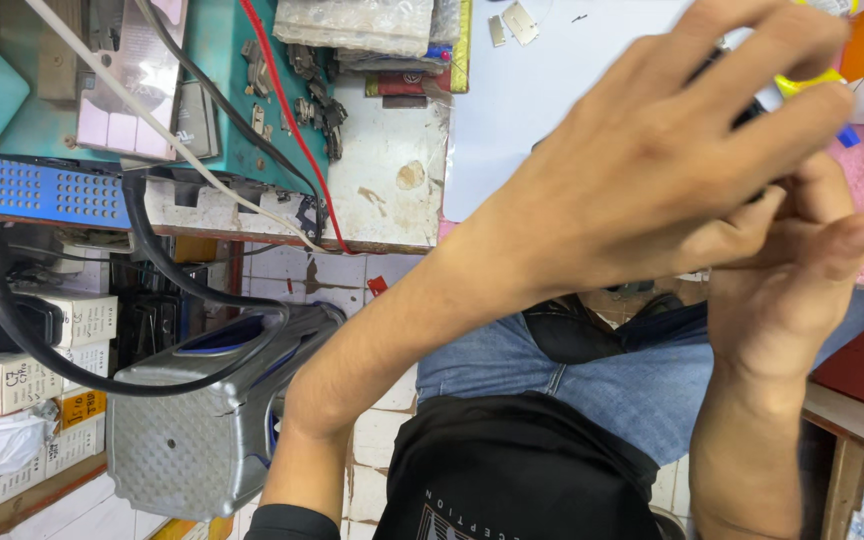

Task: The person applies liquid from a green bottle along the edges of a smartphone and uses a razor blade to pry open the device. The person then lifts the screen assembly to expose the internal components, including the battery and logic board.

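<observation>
Head view, person seated at the bench (392,190). Landmark: white sheet (552,90) on the bench top.

Left hand (652,170) raised over the right part of the white sheet, fingers curled closed around a small tool (802,85) with yellow, white and blue parts; only its end shows past the fingertips, toward the right edge of the sheet. Grip tight, wrapped over the tool from above.

Right hand (792,270) directly below the left, touching it; fingers folded up against the tool's underside. Whether its grip actually holds the tool: cannot tell, the left hand hides it.

Left of the sheet: small metal parts (312,100) on a teal surface, red cable (292,120) crossing. Below the bench edge: grey machine (202,420).
</observation>
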